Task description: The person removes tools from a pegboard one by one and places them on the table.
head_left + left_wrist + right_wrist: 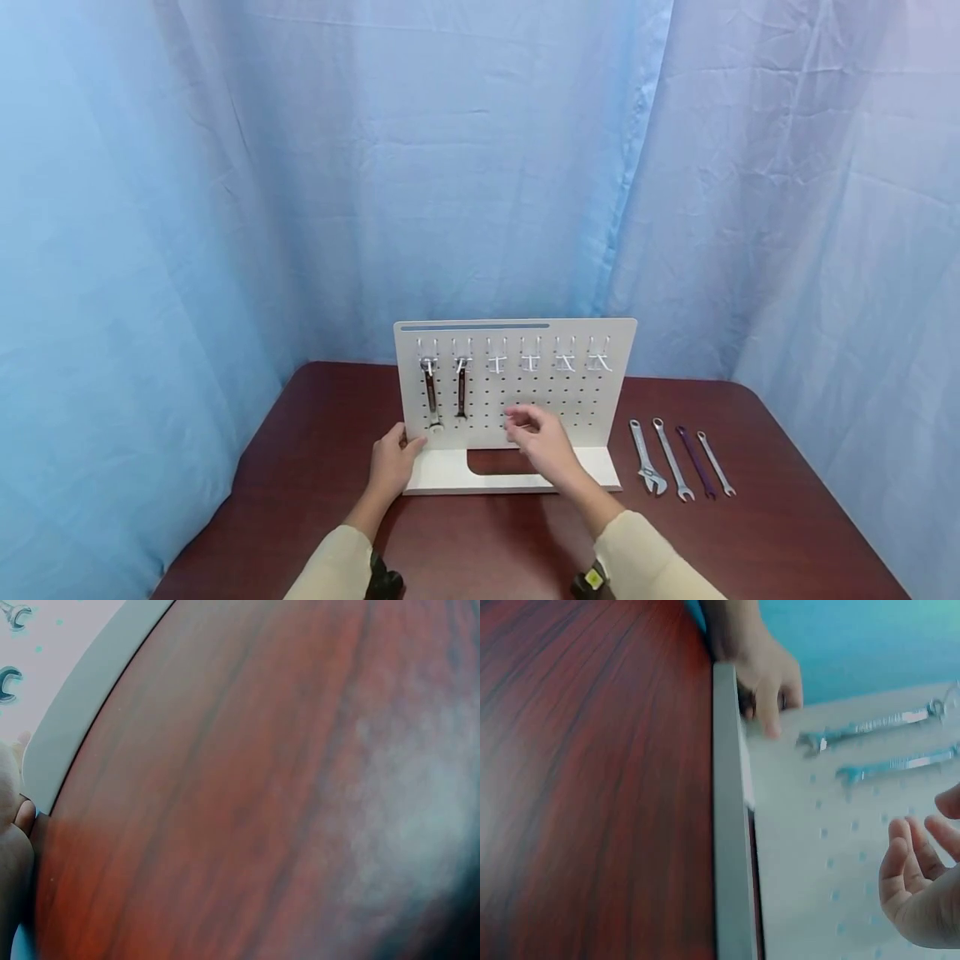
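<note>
Left hand [393, 467] grips the pegboard [514, 392] at eight o'clock.
Right hand [545, 443] hovers in front, fingers loosely curled; two wrenches [462, 392] hang at nine o'clock.

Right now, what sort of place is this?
Probably a staged tabletop booth, not a working shop: blue curtains hang behind and on both sides of a wood-grain table, which holds a white pegboard stand and four loose wrenches.

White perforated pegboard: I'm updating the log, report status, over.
Left hand grips pegboard; right hand empty, before it. Two shiny metal wrenches hung; four other wrenches on dark-red table. Four bare white hooks unobstructed.
</note>
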`<control>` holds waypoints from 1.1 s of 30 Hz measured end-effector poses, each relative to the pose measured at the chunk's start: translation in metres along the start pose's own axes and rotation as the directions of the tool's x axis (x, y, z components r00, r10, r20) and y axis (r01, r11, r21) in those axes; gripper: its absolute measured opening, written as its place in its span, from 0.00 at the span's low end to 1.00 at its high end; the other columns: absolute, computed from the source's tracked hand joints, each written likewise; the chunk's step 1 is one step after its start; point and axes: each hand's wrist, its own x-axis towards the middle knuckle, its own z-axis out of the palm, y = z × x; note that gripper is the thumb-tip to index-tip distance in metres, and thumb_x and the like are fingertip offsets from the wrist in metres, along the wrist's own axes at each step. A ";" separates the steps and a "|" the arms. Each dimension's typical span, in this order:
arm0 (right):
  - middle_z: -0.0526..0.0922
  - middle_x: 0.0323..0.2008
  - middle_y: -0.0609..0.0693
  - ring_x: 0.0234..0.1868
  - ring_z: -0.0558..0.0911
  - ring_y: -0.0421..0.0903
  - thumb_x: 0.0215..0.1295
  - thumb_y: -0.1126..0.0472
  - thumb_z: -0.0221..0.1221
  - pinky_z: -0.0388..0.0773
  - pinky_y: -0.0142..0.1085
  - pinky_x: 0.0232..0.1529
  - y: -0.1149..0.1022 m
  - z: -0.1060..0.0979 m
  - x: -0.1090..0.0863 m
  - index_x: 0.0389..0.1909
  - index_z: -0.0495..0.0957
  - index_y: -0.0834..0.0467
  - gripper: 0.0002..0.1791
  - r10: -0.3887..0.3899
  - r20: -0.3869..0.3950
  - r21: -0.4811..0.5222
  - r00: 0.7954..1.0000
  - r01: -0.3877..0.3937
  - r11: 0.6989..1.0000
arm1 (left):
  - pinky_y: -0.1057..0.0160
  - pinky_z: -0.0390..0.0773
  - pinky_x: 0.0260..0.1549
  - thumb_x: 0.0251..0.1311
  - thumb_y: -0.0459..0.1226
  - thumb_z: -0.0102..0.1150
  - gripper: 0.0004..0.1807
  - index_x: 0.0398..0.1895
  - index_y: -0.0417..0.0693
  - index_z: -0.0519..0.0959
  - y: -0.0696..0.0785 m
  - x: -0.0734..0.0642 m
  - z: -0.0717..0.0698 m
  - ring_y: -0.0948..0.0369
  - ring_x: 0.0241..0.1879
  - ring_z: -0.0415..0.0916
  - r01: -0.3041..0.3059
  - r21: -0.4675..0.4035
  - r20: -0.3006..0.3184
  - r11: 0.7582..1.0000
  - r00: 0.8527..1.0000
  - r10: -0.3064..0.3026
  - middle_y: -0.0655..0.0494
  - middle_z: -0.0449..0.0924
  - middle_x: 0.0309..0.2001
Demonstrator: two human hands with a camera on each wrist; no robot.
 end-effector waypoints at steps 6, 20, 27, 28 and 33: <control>0.83 0.39 0.60 0.34 0.83 0.47 0.69 0.67 0.60 0.78 0.38 0.33 -0.016 0.023 0.018 0.60 0.77 0.64 0.20 -0.041 0.115 0.025 0.993 0.038 0.999 | 0.62 0.64 0.25 0.65 0.38 0.67 0.10 0.35 0.45 0.75 0.000 0.000 0.001 0.60 0.25 0.63 0.001 0.000 -0.005 1.000 1.000 -0.001 0.56 0.67 0.24; 0.83 0.36 0.56 0.32 0.83 0.45 0.70 0.63 0.60 0.79 0.37 0.33 -0.035 0.058 0.048 0.54 0.76 0.66 0.15 0.075 0.142 0.163 0.987 -0.098 0.982 | 0.63 0.62 0.24 0.64 0.39 0.68 0.12 0.33 0.46 0.72 -0.001 0.000 -0.003 0.60 0.23 0.61 0.000 0.022 -0.013 1.000 1.000 0.001 0.57 0.64 0.22; 0.80 0.33 0.53 0.33 0.80 0.43 0.72 0.60 0.60 0.78 0.35 0.32 -0.043 0.061 0.046 0.46 0.80 0.66 0.12 0.074 0.119 0.144 0.990 -0.090 0.985 | 0.63 0.62 0.24 0.65 0.39 0.67 0.14 0.31 0.46 0.70 -0.002 0.000 -0.003 0.61 0.23 0.60 -0.015 0.030 -0.001 0.999 1.000 0.015 0.57 0.63 0.22; 0.80 0.34 0.53 0.34 0.80 0.44 0.72 0.60 0.60 0.78 0.36 0.33 -0.043 0.061 0.045 0.46 0.80 0.66 0.12 0.073 0.110 0.134 0.991 -0.088 0.987 | 0.63 0.62 0.24 0.65 0.39 0.66 0.14 0.31 0.46 0.70 -0.001 0.000 -0.002 0.61 0.23 0.60 -0.017 0.027 0.003 0.999 1.000 0.017 0.57 0.63 0.22; 0.81 0.38 0.50 0.37 0.81 0.43 0.71 0.59 0.61 0.80 0.40 0.37 -0.043 0.058 0.041 0.42 0.81 0.64 0.10 0.061 0.087 0.119 0.994 -0.072 0.990 | 0.63 0.61 0.24 0.64 0.38 0.67 0.14 0.30 0.47 0.70 0.001 0.000 0.000 0.60 0.23 0.60 -0.009 0.017 -0.016 1.000 1.000 0.009 0.57 0.62 0.22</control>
